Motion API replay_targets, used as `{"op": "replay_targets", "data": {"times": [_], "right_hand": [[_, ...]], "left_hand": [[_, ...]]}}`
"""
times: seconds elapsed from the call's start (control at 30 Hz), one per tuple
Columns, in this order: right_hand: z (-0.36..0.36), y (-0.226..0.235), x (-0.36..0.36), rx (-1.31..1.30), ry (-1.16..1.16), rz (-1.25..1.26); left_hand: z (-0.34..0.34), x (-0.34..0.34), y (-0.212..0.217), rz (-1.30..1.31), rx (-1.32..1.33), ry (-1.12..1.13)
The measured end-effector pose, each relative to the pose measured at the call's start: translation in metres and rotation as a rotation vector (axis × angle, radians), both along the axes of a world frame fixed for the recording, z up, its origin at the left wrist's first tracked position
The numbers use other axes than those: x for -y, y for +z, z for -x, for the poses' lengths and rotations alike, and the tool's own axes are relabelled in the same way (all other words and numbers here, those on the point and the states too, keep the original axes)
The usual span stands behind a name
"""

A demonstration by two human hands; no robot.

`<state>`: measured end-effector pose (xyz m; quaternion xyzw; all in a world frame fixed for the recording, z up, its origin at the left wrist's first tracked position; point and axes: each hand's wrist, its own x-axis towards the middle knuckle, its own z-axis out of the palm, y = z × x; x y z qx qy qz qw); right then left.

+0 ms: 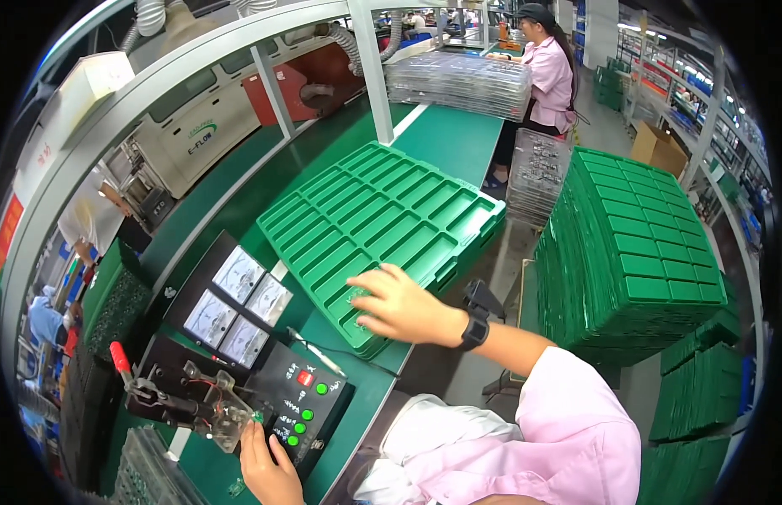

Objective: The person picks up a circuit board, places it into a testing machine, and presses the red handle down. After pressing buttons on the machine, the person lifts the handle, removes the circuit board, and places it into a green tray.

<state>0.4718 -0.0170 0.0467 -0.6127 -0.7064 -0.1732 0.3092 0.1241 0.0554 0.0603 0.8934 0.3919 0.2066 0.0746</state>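
My left hand is at the lower left, by a test fixture with a clear plate and a red-handled toggle clamp. Its fingertips touch a small green circuit board at the fixture's edge; the thumb stands apart from the fingers. Over the near corner of a green compartment tray is my right hand, wearing a dark wristband. Its fingers are spread above the near-left compartments, where small green boards show, partly covered by the hand. Many other compartments look bare.
Beside the fixture sit a black button box and a panel of analog meters. A white pen-like tool lies near the tray. Stacked green trays stand at right, clear trays behind. A co-worker stands farther back.
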Motion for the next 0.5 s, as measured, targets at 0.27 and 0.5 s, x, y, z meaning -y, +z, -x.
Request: {"op": "replay_targets", "data": {"times": [0.27,0.5], "right_hand": [[0.110,-0.046,-0.013,-0.149,0.552,-0.268],[0.155,-0.061,-0.012,-0.230,0.482,-0.198]], "left_hand": [[-0.013,0.004,0.008,-0.144,0.006,-0.042],[-0.001,0.016,0.020,0.009,-0.062,-0.123]]}}
